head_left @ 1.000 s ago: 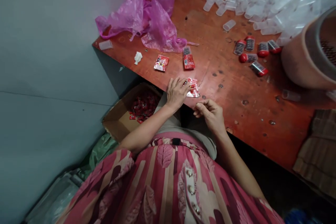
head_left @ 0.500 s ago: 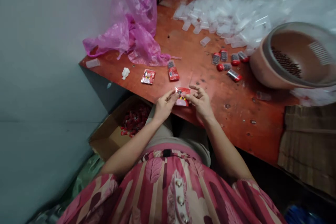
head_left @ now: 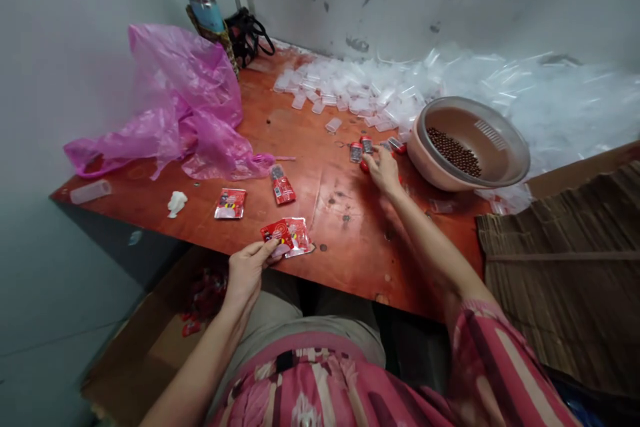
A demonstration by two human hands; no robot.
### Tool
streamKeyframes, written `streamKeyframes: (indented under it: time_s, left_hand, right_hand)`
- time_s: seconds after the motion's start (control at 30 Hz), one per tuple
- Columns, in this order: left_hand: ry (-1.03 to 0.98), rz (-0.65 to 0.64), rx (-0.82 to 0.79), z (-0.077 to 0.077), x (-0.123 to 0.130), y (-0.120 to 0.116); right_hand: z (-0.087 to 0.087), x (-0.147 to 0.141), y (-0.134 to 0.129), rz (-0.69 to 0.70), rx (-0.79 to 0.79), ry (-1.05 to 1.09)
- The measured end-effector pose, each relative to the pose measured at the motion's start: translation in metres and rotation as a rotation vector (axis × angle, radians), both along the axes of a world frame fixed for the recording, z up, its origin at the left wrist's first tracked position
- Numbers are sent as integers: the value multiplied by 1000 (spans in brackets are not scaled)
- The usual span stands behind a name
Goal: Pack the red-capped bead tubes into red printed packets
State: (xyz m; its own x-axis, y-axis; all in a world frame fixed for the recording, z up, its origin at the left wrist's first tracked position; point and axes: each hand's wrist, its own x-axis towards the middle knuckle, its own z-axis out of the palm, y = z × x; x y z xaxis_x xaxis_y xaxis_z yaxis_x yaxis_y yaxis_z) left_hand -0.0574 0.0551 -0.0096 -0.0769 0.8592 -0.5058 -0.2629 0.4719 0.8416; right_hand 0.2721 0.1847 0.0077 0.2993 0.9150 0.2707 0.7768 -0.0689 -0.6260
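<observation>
At the table's front edge my left hand (head_left: 254, 260) pinches a red packet (head_left: 278, 233), which overlaps a second red packet (head_left: 299, 237). Farther right, my right hand (head_left: 384, 167) reaches down among small filled tubes with red caps (head_left: 356, 152), fingertips at one of them; whether it grips one is hard to tell. One flat packet (head_left: 231, 204) lies left of centre. Beside it a filled tube sticks out of a red packet (head_left: 283, 188). The pink bowl (head_left: 425, 160) with brown beads (head_left: 455, 152) stands right of my right hand.
A pink plastic bag (head_left: 185, 107) covers the table's left part. Clear empty tubes (head_left: 350, 90) are heaped along the back. A bottle (head_left: 204, 5) and black bag (head_left: 247, 37) stand back left. Cardboard (head_left: 545, 280) lies right, and a box (head_left: 150, 353) of red packets sits below left.
My right hand has left the packet and moved out to the capped tubes. My left hand keeps hold of a packet, with two now overlapping. The camera view has shifted.
</observation>
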Motion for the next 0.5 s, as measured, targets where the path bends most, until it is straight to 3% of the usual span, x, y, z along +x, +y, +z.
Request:
streamKeyframes:
  time_s: [0.13, 0.27, 0.37, 0.5]
  left_hand:
    - [-33, 79, -48, 3, 3, 4]
    - [-36, 100, -71, 5, 4, 6]
    - [-43, 129, -79, 4, 3, 7]
    - [-92, 142, -97, 0, 1, 7]
  right_hand:
    - [2, 47, 58, -152, -148, -177]
    - [-4, 53, 89, -152, -239, -153]
    - [-12, 35, 90, -46, -279, -260]
    - [-18, 5, 55, 176, -309, -488]
